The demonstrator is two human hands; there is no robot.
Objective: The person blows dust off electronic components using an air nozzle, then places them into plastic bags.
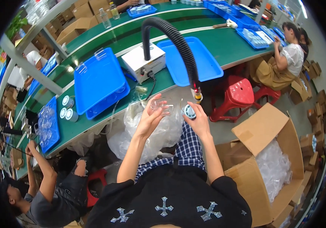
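Observation:
My left hand (pixel 149 119) holds a clear plastic cup-like piece (pixel 166 108) between thumb and fingers, in front of my lap. Close to it on the right, my right hand (pixel 200 123) grips a small round light-blue and white part (pixel 189 111). The two pieces are apart. Just above the right hand hangs the metal tip (pixel 197 95) of a black corrugated hose (pixel 182 40). That hose rises from a white box-shaped machine (pixel 144 62) on the green bench.
A stacked pair of blue trays (pixel 99 81) bears a few clear pieces; another blue tray (pixel 189 60) lies right of the machine. Blue-white parts (pixel 69 114) stand on the bench. Nearby are red stools (pixel 237 93), an open carton (pixel 261 131) of clear plastic, and seated co-workers at both sides.

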